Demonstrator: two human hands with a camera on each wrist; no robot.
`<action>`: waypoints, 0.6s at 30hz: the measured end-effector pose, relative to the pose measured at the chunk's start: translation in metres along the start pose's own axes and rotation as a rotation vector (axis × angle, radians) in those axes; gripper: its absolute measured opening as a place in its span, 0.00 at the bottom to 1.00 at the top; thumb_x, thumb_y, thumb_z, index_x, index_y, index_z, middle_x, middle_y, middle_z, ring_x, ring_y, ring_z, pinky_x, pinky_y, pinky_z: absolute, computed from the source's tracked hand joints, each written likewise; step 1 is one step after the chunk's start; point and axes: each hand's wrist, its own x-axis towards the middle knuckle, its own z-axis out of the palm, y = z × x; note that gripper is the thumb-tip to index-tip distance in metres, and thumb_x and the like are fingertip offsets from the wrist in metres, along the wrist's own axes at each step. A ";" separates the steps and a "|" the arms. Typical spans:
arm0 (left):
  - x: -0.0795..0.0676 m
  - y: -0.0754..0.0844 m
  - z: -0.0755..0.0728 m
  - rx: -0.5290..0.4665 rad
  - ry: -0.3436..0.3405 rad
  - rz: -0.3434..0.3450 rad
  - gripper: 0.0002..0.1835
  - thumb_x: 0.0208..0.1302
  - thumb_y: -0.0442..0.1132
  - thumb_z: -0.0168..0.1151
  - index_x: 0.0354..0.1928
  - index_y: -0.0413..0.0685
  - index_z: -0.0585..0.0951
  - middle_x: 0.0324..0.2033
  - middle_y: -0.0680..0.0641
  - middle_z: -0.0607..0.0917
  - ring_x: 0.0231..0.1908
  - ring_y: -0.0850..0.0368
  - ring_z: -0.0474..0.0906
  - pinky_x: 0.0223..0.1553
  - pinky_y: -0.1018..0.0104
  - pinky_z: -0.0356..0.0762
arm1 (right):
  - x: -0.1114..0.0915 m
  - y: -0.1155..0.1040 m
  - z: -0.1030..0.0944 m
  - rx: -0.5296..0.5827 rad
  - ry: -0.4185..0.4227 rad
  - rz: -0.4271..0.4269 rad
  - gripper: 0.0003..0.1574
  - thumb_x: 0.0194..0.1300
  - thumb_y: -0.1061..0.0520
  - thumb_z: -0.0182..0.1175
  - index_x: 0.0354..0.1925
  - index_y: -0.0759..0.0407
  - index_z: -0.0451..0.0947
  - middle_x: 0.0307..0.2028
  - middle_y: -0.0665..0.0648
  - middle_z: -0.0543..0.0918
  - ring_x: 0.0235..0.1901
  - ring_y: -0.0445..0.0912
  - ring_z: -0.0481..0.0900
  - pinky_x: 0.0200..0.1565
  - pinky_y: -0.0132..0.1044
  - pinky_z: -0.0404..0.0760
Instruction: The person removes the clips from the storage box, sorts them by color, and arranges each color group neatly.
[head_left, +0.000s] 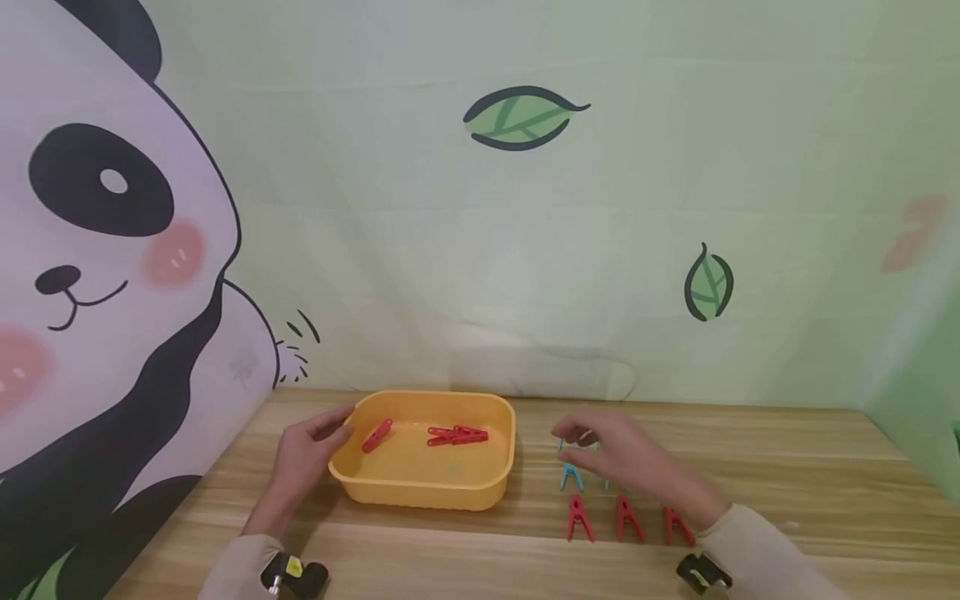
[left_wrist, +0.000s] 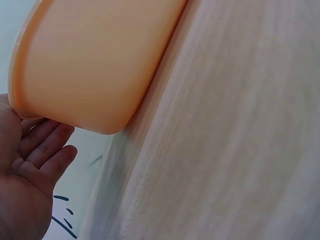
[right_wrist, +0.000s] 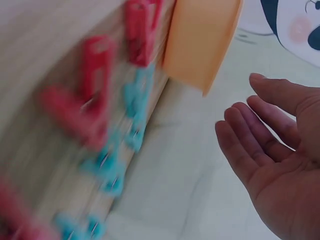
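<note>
My left hand point(head_left: 303, 446) rests at the left rim of a yellow plastic basin point(head_left: 427, 496), with its fingers point(left_wrist: 47, 145) loosely extended against the outside, just under the rim. Several red clothespins point(head_left: 377, 435) lie inside the basin. To its right, my right hand point(head_left: 611, 446) hovers with nothing in it, fingers apart and slightly bent. Below that hand are blue clothespins point(head_left: 572, 477), partly hidden by it in the head view; the right wrist view shows three blue ones point(right_wrist: 137, 107). Nearer me, three red clothespins point(head_left: 578, 518) form a row on the table.
The wood-grain table point(head_left: 450, 562) runs back to a pale green cloth backdrop point(head_left: 562, 250) printed with leaves and a large panda. The basin stands left of the clothespin rows, a short gap away from them.
</note>
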 end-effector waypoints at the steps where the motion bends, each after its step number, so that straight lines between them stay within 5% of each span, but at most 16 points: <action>1: 0.000 0.000 0.000 0.001 0.001 -0.001 0.23 0.78 0.39 0.64 0.70 0.36 0.79 0.66 0.33 0.80 0.67 0.36 0.77 0.63 0.54 0.76 | 0.008 -0.003 0.003 0.004 -0.007 0.006 0.12 0.70 0.60 0.72 0.51 0.61 0.86 0.47 0.54 0.89 0.47 0.50 0.87 0.51 0.44 0.89; 18: 0.001 -0.001 -0.001 -0.006 -0.005 0.004 0.23 0.78 0.38 0.63 0.70 0.36 0.78 0.66 0.33 0.80 0.67 0.37 0.77 0.64 0.55 0.76 | 0.100 -0.029 0.069 0.037 -0.100 -0.052 0.13 0.69 0.66 0.70 0.51 0.69 0.84 0.48 0.64 0.88 0.49 0.56 0.86 0.56 0.51 0.87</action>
